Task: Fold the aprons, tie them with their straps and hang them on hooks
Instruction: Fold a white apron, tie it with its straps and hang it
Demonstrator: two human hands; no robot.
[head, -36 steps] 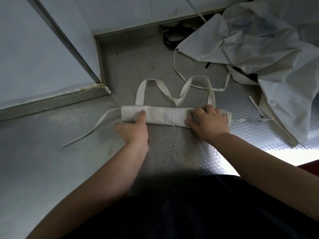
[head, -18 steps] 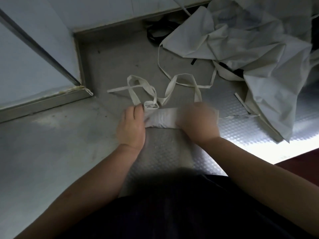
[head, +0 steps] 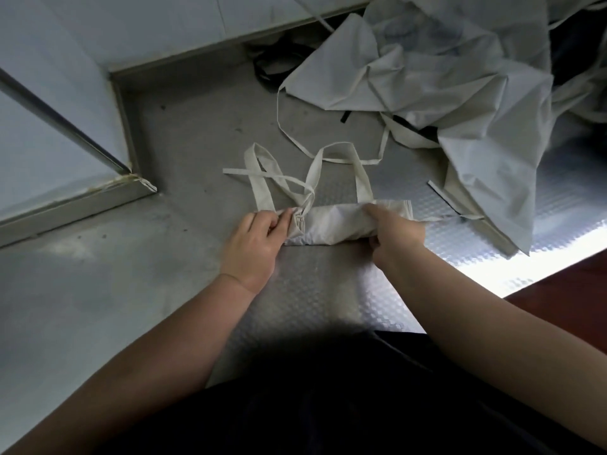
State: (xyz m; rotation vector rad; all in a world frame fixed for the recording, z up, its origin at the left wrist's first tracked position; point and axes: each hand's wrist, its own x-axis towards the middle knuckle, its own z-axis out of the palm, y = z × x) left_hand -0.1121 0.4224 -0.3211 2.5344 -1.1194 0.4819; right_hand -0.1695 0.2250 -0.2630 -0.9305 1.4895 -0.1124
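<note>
Moved since before: left hand now pinches the bunched left end of the rolled apron; right hand grips its right end. Soft, light, unrolls easily.

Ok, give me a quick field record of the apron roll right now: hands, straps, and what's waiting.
surface: metal worktop
rolled apron: lies crosswise on the worktop
left grip: left hand pinches the roll's bunched left end
right grip: right hand holds the roll's right part
thin strap: runs from the bunched end, tail loose behind
wide neck strap: looped flat behind the roll
unfolded aprons: crumpled heap, back right
</note>
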